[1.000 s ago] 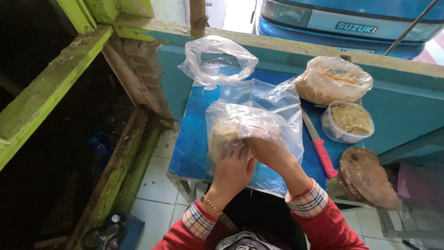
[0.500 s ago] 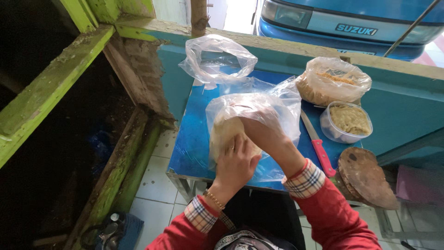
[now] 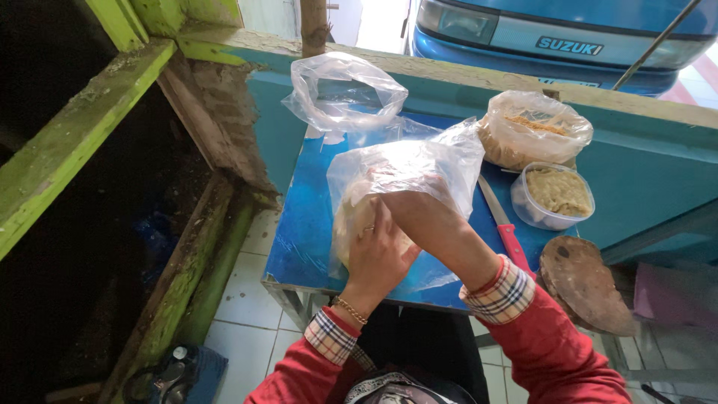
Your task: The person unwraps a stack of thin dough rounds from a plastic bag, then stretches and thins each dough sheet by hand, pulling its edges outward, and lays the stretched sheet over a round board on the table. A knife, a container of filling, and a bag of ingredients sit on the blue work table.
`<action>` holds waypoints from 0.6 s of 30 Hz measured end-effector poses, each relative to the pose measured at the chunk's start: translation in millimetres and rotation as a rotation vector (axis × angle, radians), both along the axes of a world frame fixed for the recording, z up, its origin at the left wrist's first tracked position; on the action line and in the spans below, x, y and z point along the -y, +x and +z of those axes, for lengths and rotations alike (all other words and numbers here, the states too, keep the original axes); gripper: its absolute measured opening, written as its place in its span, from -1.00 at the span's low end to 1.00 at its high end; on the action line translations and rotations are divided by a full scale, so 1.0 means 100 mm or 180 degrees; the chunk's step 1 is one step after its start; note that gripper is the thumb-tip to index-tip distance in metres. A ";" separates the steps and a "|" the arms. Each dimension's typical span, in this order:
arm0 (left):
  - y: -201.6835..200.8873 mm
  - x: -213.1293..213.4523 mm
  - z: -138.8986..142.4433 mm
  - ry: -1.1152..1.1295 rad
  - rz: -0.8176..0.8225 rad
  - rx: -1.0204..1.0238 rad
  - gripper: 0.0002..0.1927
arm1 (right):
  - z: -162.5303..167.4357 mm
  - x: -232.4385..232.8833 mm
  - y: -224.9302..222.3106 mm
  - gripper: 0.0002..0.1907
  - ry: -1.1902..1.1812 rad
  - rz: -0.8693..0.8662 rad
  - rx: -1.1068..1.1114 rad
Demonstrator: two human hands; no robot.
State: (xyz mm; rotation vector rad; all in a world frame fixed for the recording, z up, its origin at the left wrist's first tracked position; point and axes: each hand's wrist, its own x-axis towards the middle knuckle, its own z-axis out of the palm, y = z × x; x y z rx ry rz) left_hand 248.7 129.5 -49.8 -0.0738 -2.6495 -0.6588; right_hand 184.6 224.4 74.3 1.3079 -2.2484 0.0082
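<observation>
Left hand (image 3: 378,254) is pressed flat against the outside of a clear plastic bag (image 3: 407,168) of pale crackers, fingers (image 3: 368,223) spread and cupping the bag's lower front. Right hand (image 3: 407,196) is reached into the bag's mouth, mostly hidden behind the plastic; can't tell how its fingers sit or whether they grip anything. The bag stands on the near middle of the blue counter (image 3: 307,232), leaning slightly toward the person. Behind it, at the counter's far left edge, an empty crumpled clear bag (image 3: 344,90) stands open. Far right, another plastic bag (image 3: 532,127) with brown crumbly food, touching the teal wall ledge. Just in front of that, a round clear plastic tub (image 3: 553,197) of yellowish food, no lid on. A knife with a red handle (image 3: 505,224) lies between the held bag and the tub, blade pointing away. A round brown wooden board (image 3: 583,280) hangs off the counter's right near corner. Red sleeves with plaid cuffs, gold bracelet (image 3: 349,310) on the left wrist. Blue vehicle (image 3: 561,30) beyond the ledge; green wooden beams (image 3: 82,127) at left.
</observation>
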 end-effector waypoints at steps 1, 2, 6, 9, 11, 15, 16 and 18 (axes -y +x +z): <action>0.01 0.01 -0.01 -0.0058 0.0090 -0.0575 -0.19 | 0.02 0.00 0.03 -0.67 0.0033 -0.0023 -0.0007; 0.02 0.02 -0.02 -0.0115 0.0180 -0.1157 -0.20 | 0.05 0.01 0.05 -0.68 0.0051 -0.0039 -0.0021; 0.01 0.11 -0.02 0.0502 -0.0194 -0.0516 -0.46 | 0.19 -0.02 0.21 -0.64 0.0018 0.0075 0.0139; -0.03 0.15 0.08 0.0792 -0.0256 -0.0132 -0.46 | 0.28 -0.09 0.41 -0.53 0.0007 0.0252 0.0198; -0.02 0.18 0.17 0.0796 -0.0345 -0.0132 -0.47 | 0.32 -0.22 0.60 -0.51 -0.0244 0.0579 0.0257; 0.11 0.23 0.33 0.0580 -0.0521 -0.0234 -0.47 | 0.38 -0.55 0.82 -0.56 -0.0021 0.0762 0.1763; 0.17 0.23 0.36 0.0448 -0.0549 -0.0347 -0.47 | 0.40 -0.68 0.83 -0.60 -0.0379 0.1019 0.1951; 0.39 0.27 0.41 0.0034 -0.0654 -0.0786 -0.46 | 0.44 -1.04 0.86 -0.61 -0.0883 0.1368 0.2544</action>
